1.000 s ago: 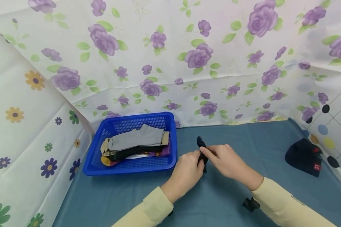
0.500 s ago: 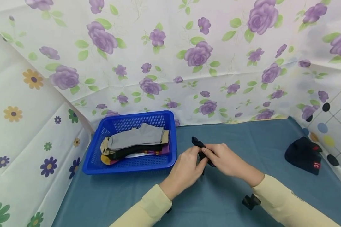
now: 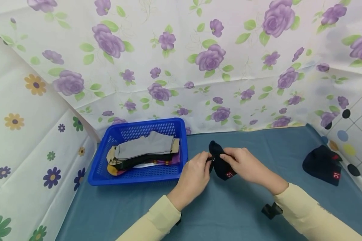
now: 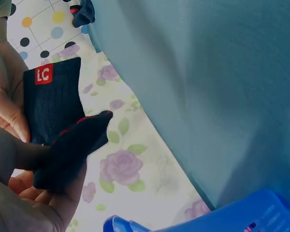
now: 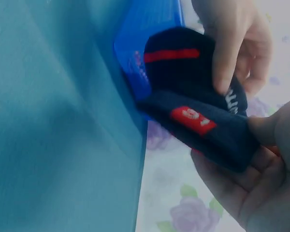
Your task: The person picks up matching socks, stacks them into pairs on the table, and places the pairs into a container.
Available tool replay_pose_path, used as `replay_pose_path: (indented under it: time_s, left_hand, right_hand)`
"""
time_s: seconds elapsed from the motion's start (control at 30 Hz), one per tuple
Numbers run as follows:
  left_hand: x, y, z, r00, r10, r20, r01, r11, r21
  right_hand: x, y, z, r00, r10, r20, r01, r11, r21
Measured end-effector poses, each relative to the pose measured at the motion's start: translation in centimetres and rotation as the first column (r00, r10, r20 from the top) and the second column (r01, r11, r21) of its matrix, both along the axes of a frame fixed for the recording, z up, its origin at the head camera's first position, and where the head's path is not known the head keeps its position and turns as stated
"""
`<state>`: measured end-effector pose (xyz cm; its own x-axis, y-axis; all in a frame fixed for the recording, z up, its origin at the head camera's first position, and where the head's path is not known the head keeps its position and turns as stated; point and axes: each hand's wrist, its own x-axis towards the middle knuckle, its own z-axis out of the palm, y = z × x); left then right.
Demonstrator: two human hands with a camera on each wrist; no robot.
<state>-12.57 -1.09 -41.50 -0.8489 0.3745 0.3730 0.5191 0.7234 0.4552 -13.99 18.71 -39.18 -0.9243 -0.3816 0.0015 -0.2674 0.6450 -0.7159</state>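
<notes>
A dark navy sock (image 3: 221,167) with a red patch and white letters is held above the table in the head view. My left hand (image 3: 195,176) pinches it at its left side. On its right side my right hand (image 3: 245,166) pinches the sock near the patch. In the left wrist view the sock's ribbed cuff (image 4: 53,99) hangs by the right hand, while the left thumb and fingers grip a folded part (image 4: 75,150). The right wrist view shows the sock (image 5: 179,67) bent, with a red stripe and white lettering. A similar dark sock (image 3: 321,165) lies at the right.
A blue plastic basket (image 3: 183,150) stands at the left back, with several socks inside, a grey one (image 3: 146,145) on top. A blue-green cloth (image 3: 223,214) covers the table. Floral sheeting (image 3: 181,67) rises behind, and a dotted sheet (image 3: 354,134) borders the right.
The held sock has swung from a narrow bunch to a spread shape, with its red patch now showing. My hands have moved slightly apart, the right hand a little to the right.
</notes>
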Motion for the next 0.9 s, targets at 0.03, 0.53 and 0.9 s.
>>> replay_pose_path:
  time_s: [0.03,0.53,0.9]
  left_hand:
    - [0.0,-0.1,0.1,1.000,0.011,-0.003,-0.010,1.000,0.005]
    - [-0.5,-1.0,0.6,0.997,0.045,-0.065,-0.048,0.998,-0.048]
    - [0.1,0.0,-0.7,0.996,0.078,0.032,-0.075,0.993,-0.092]
  right_hand:
    - [-0.1,0.2,0.0,1.000,-0.015,-0.027,0.015,1.000,0.005]
    - [-1.7,5.3,-1.1,0.939,-0.071,-0.337,0.061,0.997,-0.041]
    - [-1.9,6.6,-2.1,0.959,0.044,-0.279,-0.042,0.999,0.016]
